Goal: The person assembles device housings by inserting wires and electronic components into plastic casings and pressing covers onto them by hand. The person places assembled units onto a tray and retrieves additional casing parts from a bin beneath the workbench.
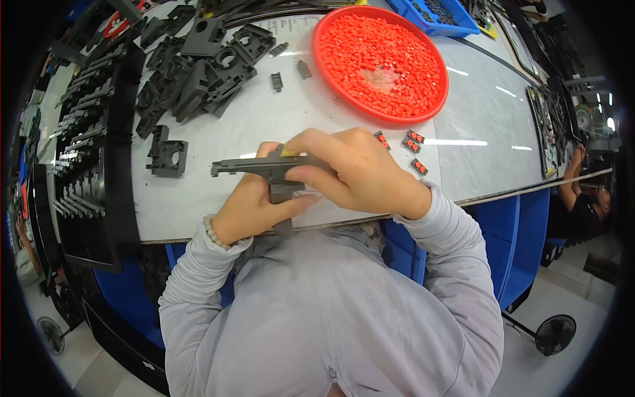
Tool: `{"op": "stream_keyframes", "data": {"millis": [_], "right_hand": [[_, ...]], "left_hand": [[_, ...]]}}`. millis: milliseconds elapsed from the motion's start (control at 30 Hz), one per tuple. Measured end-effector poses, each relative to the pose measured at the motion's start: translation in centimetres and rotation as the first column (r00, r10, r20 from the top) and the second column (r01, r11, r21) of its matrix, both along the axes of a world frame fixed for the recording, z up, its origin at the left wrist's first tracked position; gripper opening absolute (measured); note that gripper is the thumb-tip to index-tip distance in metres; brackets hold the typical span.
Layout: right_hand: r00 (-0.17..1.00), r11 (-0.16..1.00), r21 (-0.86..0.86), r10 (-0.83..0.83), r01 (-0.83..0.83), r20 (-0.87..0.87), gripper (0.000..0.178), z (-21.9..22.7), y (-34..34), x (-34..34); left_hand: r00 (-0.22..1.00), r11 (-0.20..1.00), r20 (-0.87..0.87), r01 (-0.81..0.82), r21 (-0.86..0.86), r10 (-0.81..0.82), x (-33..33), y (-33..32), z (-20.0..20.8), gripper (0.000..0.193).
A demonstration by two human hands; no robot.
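Observation:
A long dark grey plastic part (254, 167) with a downward handle-like stem is held over the near edge of the white table (264, 119). My left hand (254, 205) grips its lower stem from below. My right hand (350, 169) closes over its right end from above, fingers pinching the top. A little yellow piece shows under my right thumb. Several small black pieces with red inserts (410, 144) lie just right of my right hand.
A round red tray of small red pieces (378, 59) sits behind my hands. Black plastic parts (192, 66) are piled at the back left, one (167, 152) lying apart. A black rack (86, 152) of parts lines the left. A blue bin (436, 14) stands at the back. Another person (582, 192) sits far right.

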State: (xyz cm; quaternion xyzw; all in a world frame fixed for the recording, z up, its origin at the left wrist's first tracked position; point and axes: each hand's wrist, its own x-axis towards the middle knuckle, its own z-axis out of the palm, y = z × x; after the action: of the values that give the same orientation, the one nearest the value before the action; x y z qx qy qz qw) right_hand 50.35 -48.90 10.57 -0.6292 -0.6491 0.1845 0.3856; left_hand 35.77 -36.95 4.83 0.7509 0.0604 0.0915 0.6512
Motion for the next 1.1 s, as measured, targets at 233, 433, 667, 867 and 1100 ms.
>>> {"op": "stream_keyframes", "data": {"millis": [233,433,667,867,1100], "right_hand": [[0.961,0.990,-0.081,-0.132,0.115,-0.245,0.020,0.3,-3.1,4.9],[0.906,0.970,-0.014,-0.223,0.244,0.359,0.021,-4.4,-8.7,6.0],[0.840,0.973,-0.006,-0.197,0.232,0.505,0.023,-5.7,-8.8,5.8],[0.862,0.976,0.045,-0.210,0.214,0.462,0.022,-5.7,-7.8,5.2],[0.965,0.943,0.253,-0.245,0.215,0.090,0.024,-3.4,-4.9,2.1]], "left_hand": [[0.979,0.961,0.057,-0.178,-0.210,0.194,-0.8,0.5,0.0,0.073],[0.891,0.967,0.375,-0.240,-0.090,0.256,-0.6,1.7,-0.2,0.085],[0.758,0.928,0.649,-0.282,0.244,0.059,0.6,2.8,1.1,0.081],[0.713,0.975,0.686,-0.222,0.026,0.144,0.7,1.9,1.1,0.097],[0.876,0.754,0.371,0.012,-0.657,0.309,1.0,0.0,-0.3,0.122]]}}
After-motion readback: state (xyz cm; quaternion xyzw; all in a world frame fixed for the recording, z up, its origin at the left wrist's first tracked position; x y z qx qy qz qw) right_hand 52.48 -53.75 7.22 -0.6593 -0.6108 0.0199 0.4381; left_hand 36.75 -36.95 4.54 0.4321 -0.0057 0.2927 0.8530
